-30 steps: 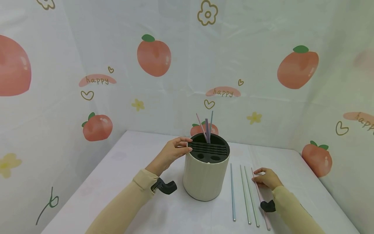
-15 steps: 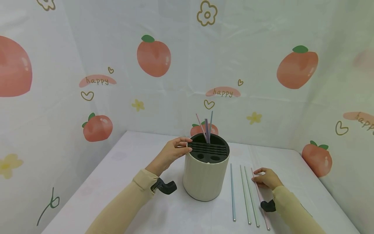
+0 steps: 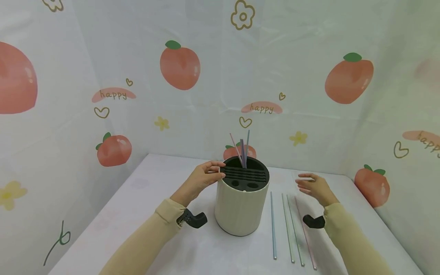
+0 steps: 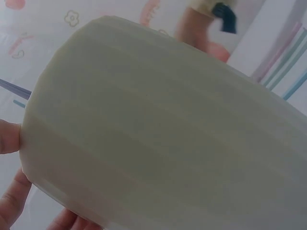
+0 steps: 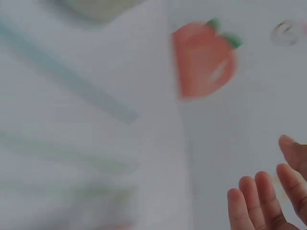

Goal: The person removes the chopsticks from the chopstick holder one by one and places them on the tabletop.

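A pale cylindrical desk organiser (image 3: 238, 212) with a black slotted insert (image 3: 244, 186) stands upright mid-table. My left hand (image 3: 201, 179) touches its left rim, thumb and fingers nearly straight; the left wrist view shows the fingertips at the rim beside the pale wall (image 4: 158, 129). Several thin sticks (image 3: 243, 152), pink, purple and blue, lean in the back compartment. My right hand (image 3: 317, 188) hovers over the right side of the table, fingers extended, holding nothing. Nearest to it lies a thin pink stick (image 3: 305, 233). Two green sticks (image 3: 288, 229) and a blue stick (image 3: 273, 229) lie alongside.
A white sheet printed with peaches and flowers (image 3: 206, 126) rises behind and at both sides of the table (image 3: 165, 248). A black device (image 3: 313, 221) is worn at each wrist. The sticks are blurred in the right wrist view.
My right hand has risen off the pink stick and moved away, its fingers straightening. The stick stays on the table. My left hand keeps its place on the organiser's rim.
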